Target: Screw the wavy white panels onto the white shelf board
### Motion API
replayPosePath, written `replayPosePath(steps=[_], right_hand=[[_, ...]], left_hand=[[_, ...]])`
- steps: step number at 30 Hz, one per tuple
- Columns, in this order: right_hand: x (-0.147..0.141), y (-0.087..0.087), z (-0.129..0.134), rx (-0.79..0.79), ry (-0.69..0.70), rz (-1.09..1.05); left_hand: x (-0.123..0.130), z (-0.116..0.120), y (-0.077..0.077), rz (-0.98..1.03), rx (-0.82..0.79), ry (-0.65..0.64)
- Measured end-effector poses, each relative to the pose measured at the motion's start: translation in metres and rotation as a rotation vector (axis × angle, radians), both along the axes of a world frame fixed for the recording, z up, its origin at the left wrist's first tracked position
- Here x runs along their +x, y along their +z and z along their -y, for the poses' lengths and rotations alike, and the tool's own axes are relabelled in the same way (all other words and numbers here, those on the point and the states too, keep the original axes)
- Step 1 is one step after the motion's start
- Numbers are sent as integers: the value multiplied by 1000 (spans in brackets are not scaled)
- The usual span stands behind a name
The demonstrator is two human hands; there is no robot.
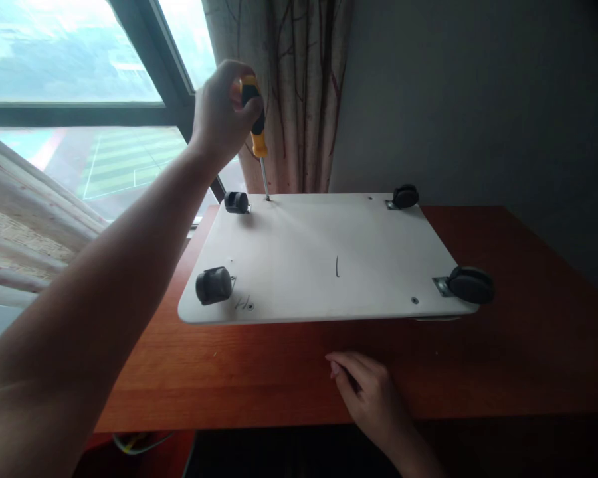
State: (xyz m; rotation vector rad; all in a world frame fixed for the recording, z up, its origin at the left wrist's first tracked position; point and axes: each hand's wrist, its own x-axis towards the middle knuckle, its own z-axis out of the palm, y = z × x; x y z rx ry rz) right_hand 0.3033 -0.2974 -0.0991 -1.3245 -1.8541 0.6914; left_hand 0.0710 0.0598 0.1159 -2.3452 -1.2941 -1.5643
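A yellow-and-black screwdriver [260,143] is gripped in my left hand [224,109], fingers wrapped round its handle. Its shaft points down, and the tip meets a screw hole near the far left edge of a white board [299,252]. Black casters stand at the board's corners: far left [236,202], near left [214,285], far right [405,196] and near right [471,285]. My right hand [371,392] rests at the table in front of the board, thumb and fingertips together. Whether anything lies inside those fingers is hidden.
The board lies on a reddish-brown wooden table [528,345]. Screws show near its corners, such as the near right screw [414,301]. A window [70,53] and patterned curtains [299,86] stand behind on the left. A cable [139,448] hangs below the table's front edge.
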Motion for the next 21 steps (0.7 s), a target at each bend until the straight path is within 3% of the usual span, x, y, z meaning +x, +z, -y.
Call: replayPosePath(steps=[6,12,18,21], right_hand=[[0,1,0,11,0,1],[0,2,0,23,-3,4],[-1,2,0,11,-6,-9],[-1,2,-1,14,-3,-13]], left_hand=[[-4,5,0,-29,45,216],[-5,0,-1,-27,12,110],[-1,5,2,1,30,173],[-1,3,1,2,36,111]])
